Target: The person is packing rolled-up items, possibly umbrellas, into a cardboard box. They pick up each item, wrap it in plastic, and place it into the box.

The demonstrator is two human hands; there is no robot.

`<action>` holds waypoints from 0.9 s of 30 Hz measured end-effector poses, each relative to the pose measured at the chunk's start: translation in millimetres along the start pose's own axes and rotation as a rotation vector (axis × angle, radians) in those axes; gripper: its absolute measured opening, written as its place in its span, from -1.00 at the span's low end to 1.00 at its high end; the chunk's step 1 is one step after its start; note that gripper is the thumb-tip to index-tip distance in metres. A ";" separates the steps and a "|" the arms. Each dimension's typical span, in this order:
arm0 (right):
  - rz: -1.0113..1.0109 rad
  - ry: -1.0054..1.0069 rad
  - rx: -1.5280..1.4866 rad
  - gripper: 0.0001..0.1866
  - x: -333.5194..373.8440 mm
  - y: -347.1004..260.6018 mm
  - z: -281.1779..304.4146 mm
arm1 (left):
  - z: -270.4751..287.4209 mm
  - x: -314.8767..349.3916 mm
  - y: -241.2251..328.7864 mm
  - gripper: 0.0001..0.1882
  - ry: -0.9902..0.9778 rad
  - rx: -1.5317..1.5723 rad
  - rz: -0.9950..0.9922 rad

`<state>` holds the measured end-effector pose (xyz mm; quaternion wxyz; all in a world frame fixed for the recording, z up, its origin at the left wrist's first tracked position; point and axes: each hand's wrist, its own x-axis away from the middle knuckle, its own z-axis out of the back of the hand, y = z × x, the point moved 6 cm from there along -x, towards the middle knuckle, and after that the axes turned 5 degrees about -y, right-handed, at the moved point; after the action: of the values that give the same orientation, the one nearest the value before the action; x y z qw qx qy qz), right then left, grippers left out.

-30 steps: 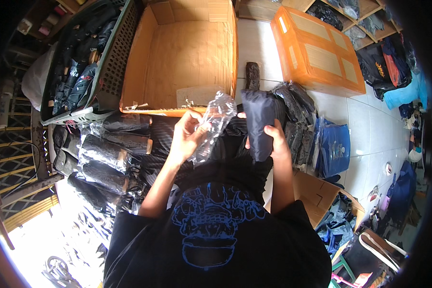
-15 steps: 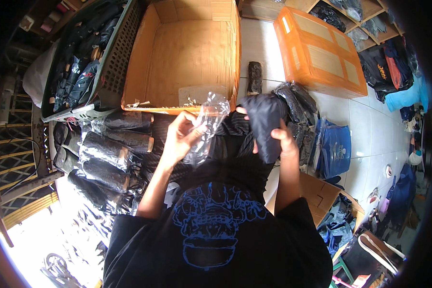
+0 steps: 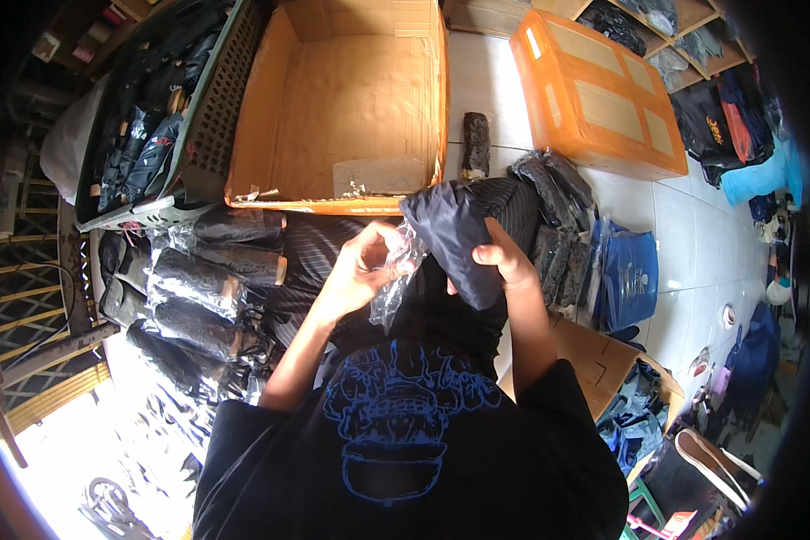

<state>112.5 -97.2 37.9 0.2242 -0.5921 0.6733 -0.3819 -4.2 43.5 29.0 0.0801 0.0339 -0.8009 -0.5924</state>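
My left hand (image 3: pixel 353 272) pinches a clear plastic sleeve (image 3: pixel 387 301), which hangs crumpled from the fingers. Closed around a dark folded umbrella (image 3: pixel 454 236) is my right hand (image 3: pixel 511 261), its thumb lying on the near face of the cloth. The umbrella tilts, its upper end leaning left over the sleeve's upper part. Whether that end is inside the sleeve's mouth I cannot tell. Both hands are above my lap, where striped dark cloth (image 3: pixel 319 252) covers my legs.
Wrapped umbrellas (image 3: pixel 193 281) lie piled at my left, with more (image 3: pixel 558 193) at my right. Ahead stand a cardboard box (image 3: pixel 333 99) and a perforated basket (image 3: pixel 211 135) of umbrellas. A taped carton (image 3: pixel 603 99) and blue packages (image 3: pixel 628 279) are further right.
My right hand has brought the umbrella left, up to the plastic sleeve, and tilted it. The left hand has shifted slightly right and bunched the sleeve lower.
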 end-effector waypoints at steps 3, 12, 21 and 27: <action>0.000 0.088 0.032 -0.42 -0.7 -4.6 13.8 | 12.1 4.5 0.5 -0.80 0.087 -0.114 -0.011; 0.026 0.151 0.107 -0.42 17.8 -43.5 36.2 | 48.2 19.8 1.6 -0.84 0.166 0.021 0.019; -0.062 -0.011 0.091 -0.50 -10.8 -6.9 -0.3 | 12.5 7.9 9.4 -0.66 0.156 -0.010 -0.057; 0.152 0.204 -0.141 -0.57 3.8 -9.6 37.8 | 51.4 20.6 1.2 -0.92 0.116 -0.194 0.106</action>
<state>146.3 -110.4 22.9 0.1404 -0.5118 0.7606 -0.3739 -33.1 89.3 17.2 0.1604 0.0177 -0.7344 -0.6592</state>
